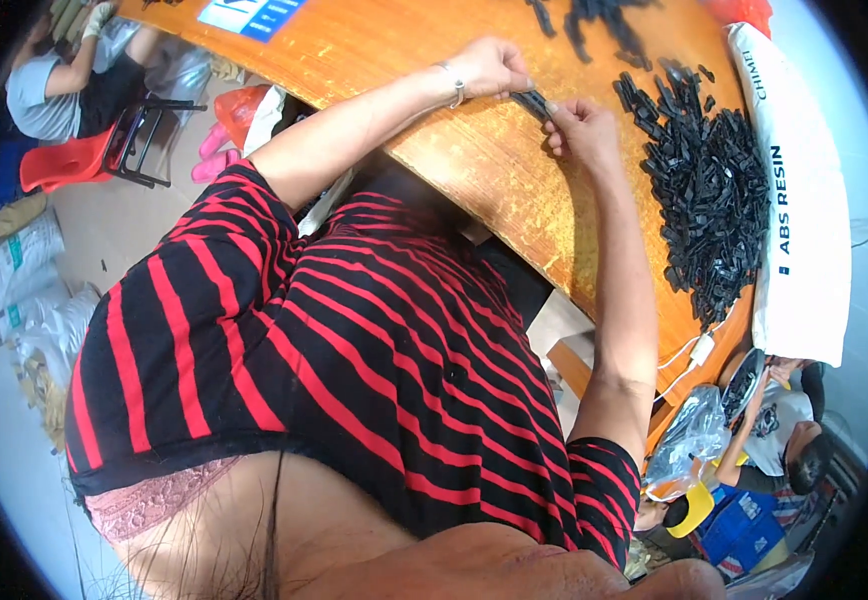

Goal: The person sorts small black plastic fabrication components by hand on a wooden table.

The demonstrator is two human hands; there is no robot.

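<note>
Here, at the worktop [484, 170], the left hand [494, 68] pinches one end of a slim black piece [531, 101], the other end held by the fingertips of the right hand [586, 130]; an uneven pull could snap it or flick it loose. Farther right, a black heap [709, 190] lies just beside a white sack [814, 215]; a knock there could scatter parts.

Your left hand [494, 68] and right hand [588, 132] pinch opposite ends of a black strip [531, 102] over the table [444, 155]. To your right, a black heap [709, 190] lies beside a white sack [802, 200].
</note>
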